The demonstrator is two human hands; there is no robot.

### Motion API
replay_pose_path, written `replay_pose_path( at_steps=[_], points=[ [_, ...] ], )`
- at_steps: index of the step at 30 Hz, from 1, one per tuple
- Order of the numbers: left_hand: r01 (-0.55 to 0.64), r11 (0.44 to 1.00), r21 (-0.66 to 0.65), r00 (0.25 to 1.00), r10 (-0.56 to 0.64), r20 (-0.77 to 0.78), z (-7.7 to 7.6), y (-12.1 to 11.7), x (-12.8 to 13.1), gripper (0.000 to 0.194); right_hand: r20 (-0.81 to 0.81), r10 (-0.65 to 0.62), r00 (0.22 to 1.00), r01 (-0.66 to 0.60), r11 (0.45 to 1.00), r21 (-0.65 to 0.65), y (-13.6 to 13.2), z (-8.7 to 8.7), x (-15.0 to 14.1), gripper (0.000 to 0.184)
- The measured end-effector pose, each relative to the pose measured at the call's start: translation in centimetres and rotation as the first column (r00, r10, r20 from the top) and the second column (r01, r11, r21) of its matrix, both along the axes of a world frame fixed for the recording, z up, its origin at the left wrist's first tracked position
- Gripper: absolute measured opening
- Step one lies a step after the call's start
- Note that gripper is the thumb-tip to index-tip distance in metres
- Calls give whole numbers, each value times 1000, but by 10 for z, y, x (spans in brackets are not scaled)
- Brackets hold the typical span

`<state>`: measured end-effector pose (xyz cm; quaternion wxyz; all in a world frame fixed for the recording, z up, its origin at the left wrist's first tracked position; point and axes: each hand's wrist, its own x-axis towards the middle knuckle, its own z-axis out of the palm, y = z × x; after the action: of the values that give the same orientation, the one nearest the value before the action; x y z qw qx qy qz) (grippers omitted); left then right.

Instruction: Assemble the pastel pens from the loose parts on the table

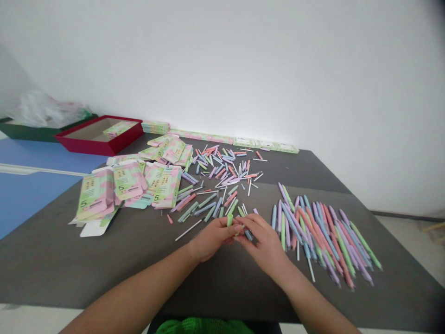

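Above dark table (pixel 52 250), L hand (pixel 212 239) pinches short green tube (pixel 230 220); R hand (pixel 264 241) curled right against it, grip hard to tell. Pastel pens (pixel 323 236) lie just to R.

Both forearms (pixel 139 291) angled inward, left hand (pixel 212 239), right hand (pixel 264 243) meeting, fingers (pixel 252 223) curled

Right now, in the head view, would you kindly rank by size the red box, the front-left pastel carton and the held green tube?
1. Red box, largest, though farther away.
2. Pastel carton, which looks smaller, even though it is nearer the camera.
3. Green tube, clearly smallest.
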<state>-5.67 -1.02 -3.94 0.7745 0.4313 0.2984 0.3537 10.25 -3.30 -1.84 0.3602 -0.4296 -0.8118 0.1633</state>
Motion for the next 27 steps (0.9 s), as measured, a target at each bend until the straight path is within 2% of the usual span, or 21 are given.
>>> replay_pose_path(
  at_steps=[3,9,16,20,24,27],
  points=[
    [-14,1000,-7,1000,14,-18,-2,0,0,27,-51,-21,998,19,999,-39,1,-2,0,31],
    [-40,997,67,994,47,-99,-3,1,1,26,-31,-80,996,78,996,-53,0,-3,-2,10],
    [-38,997,72,985,49,-166,3,4,0,30,-41,-71,997,67,993,-92,0,-2,1,20],
    [-96,994,55,984,104,-147,4,4,1,30,-88,-95,992,83,988,-128,0,-1,3,18],
    [-174,984,40,975,178,-131,4,5,3,30,-117,-148,982,124,974,-188,0,-7,0,17],
    [-172,983,68,969,181,-165,2,6,3,27,-108,-179,978,147,957,-249,1,-13,-3,17]
  ],
)
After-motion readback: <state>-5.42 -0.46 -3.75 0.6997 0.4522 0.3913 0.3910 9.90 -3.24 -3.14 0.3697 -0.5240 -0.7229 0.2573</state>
